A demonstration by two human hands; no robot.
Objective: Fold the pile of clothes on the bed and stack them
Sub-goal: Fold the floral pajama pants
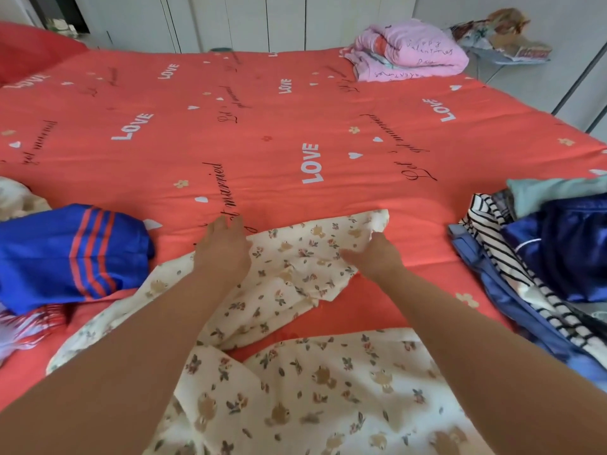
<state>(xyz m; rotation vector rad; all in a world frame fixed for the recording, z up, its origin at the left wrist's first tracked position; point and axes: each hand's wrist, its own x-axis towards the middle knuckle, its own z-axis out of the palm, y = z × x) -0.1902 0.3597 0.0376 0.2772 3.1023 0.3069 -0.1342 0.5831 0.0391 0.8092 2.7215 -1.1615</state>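
A cream garment with a small floral print [295,257] lies spread on the red bed cover [262,133], running from the middle down to the near edge. My left hand [223,247] rests flat on its far left edge, fingers straight and reaching onto the cover. My right hand [374,254] grips the cloth near its far right corner, with that corner bunched up above the fingers.
A folded blue garment with red stripes [72,254] sits at the left. At the right lies a pile of clothes [542,251]: striped, dark blue satin, teal. A pink folded quilt [410,52] rests at the far right corner. White cupboards stand behind the bed.
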